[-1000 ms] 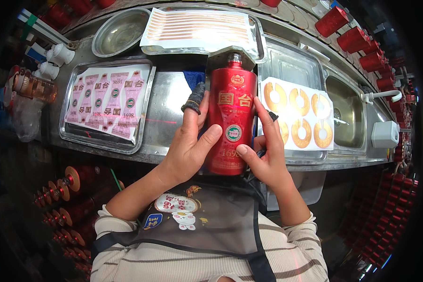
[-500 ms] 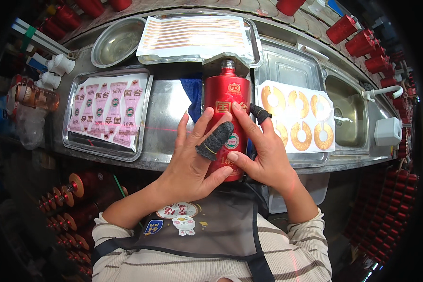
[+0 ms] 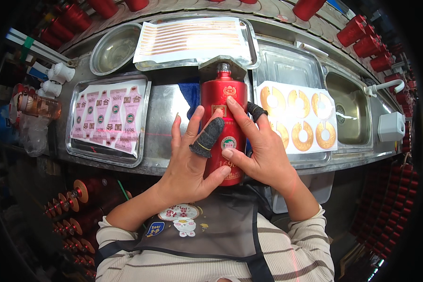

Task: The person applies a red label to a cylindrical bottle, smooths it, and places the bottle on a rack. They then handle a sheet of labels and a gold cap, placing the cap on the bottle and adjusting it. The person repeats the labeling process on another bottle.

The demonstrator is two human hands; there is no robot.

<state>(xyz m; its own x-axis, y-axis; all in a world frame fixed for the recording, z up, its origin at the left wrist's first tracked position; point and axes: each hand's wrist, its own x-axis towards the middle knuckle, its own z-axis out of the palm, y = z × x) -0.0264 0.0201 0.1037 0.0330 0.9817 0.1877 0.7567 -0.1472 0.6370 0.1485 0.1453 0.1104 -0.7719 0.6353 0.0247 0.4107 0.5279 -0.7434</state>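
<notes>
A red bottle with gold markings and a small round green emblem lies on its back in front of me, its clear-topped neck pointing away. My left hand is against its left side, fingers spread, with a dark knitted finger cover on one finger. My right hand rests on the right side, one fingertip pressing near the upper gold emblem and the thumb by the round one. A dark cover wraps one of its fingers too. Both hands touch the bottle's face without wrapping round it. A grey angled block stands around the neck.
Left, a metal tray holds pink label sheets. Behind are a steel bowl and a tray with a gold-striped sheet. To the right lie a sheet of gold rings and a sink. A blue cloth is beside the bottle.
My right fingertip has slid up the bottle's face toward the upper emblem. My left fingers have shifted slightly, uncovering more of the lower front. The view has moved a little.
</notes>
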